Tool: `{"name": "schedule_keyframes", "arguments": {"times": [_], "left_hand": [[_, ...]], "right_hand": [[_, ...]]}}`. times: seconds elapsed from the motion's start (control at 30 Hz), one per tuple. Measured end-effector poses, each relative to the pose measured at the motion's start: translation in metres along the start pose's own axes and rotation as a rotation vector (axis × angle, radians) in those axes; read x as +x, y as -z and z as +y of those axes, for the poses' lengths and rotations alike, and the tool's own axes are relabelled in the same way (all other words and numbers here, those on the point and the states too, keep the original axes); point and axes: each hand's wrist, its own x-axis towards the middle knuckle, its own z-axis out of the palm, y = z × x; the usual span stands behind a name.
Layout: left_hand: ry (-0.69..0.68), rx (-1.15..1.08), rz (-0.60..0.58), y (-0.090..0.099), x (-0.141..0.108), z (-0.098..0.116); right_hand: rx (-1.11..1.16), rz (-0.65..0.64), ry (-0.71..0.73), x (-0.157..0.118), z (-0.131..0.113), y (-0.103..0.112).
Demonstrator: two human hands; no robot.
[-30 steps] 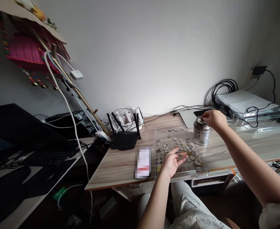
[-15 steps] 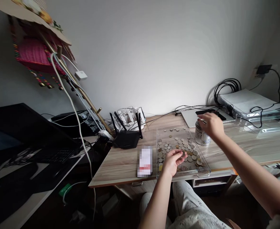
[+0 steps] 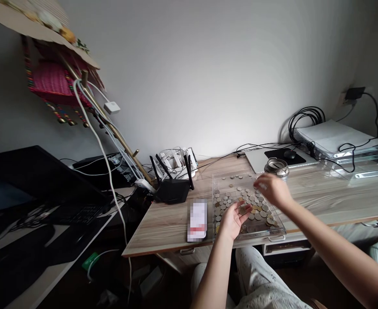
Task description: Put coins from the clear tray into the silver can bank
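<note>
A clear plastic tray [image 3: 219, 179] on the wooden desk holds several loose coins [image 3: 237, 189]. My left hand [image 3: 232, 219] rests palm up at the tray's near edge with a few coins in it. My right hand [image 3: 270, 189] hovers over the tray's right side, fingers curled; what it pinches, if anything, is blurred. Behind it stands a silver tin can [image 3: 276, 167] with an open top.
A phone [image 3: 198, 220] lies left of the tray. A black router [image 3: 172, 189] and tangled cables sit behind it. A laptop with a mouse pad [image 3: 284, 155] and stacked clear trays [image 3: 340, 143] are at the back right. A dark monitor [image 3: 31, 184] stands at left.
My right hand has left the top of the can and moved down and left over the tray. My left hand has stayed at the tray's near edge with its coins.
</note>
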Motion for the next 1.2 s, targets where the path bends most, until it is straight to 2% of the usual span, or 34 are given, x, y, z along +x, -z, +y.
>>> {"name": "schedule_keyframes", "arguments": {"times": [0.1, 0.17, 0.3, 0.47, 0.53, 0.6, 0.63, 0.7, 0.73, 0.8, 0.9, 0.97, 1.07, 1.13, 1.2], "left_hand": [[0.004, 0.03, 0.004, -0.001, -0.002, 0.002], [0.002, 0.04, 0.011, -0.001, -0.002, 0.002], [0.002, 0.037, -0.003, 0.0, -0.001, 0.002], [0.001, 0.001, 0.013, 0.0, -0.001, 0.003], [-0.005, -0.038, 0.02, 0.001, -0.001, 0.004], [-0.011, -0.085, 0.016, 0.002, 0.0, 0.004], [-0.014, -0.11, 0.008, 0.002, 0.0, 0.004], [-0.025, -0.157, -0.008, 0.003, 0.001, 0.004], [-0.032, -0.176, -0.01, 0.004, 0.001, 0.004], [-0.043, -0.197, 0.006, 0.004, 0.0, 0.004], [-0.025, -0.195, 0.022, 0.002, -0.001, 0.006], [-0.002, -0.187, 0.001, 0.001, -0.002, 0.006], [0.001, -0.156, -0.026, 0.001, -0.003, 0.006], [-0.015, -0.1, -0.025, 0.001, -0.004, 0.006], [-0.031, -0.018, -0.027, 0.001, -0.004, 0.006]], "right_hand": [[-0.081, 0.156, -0.249, 0.039, 0.033, 0.035], [-0.164, 0.116, -0.351, 0.059, 0.051, 0.048], [-0.293, -0.04, -0.354, 0.076, 0.066, 0.047], [-0.369, -0.07, -0.309, 0.072, 0.064, 0.039], [-0.342, 0.039, -0.24, 0.064, 0.054, 0.037], [-0.233, 0.141, -0.087, 0.047, 0.037, 0.029], [-0.158, 0.135, 0.011, 0.036, 0.025, 0.021], [-0.018, -0.022, 0.203, 0.01, 0.001, 0.002], [0.015, -0.132, 0.317, -0.003, -0.01, -0.01], [0.016, -0.269, 0.477, -0.025, -0.027, -0.031], [-0.023, -0.325, 0.537, -0.041, -0.036, -0.05], [-0.032, -0.333, 0.519, -0.039, -0.035, -0.05], [-0.019, -0.297, 0.451, -0.021, -0.024, -0.03], [-0.01, -0.154, 0.278, 0.0, -0.008, -0.007], [-0.052, 0.021, 0.011, 0.025, 0.015, 0.017]]}}
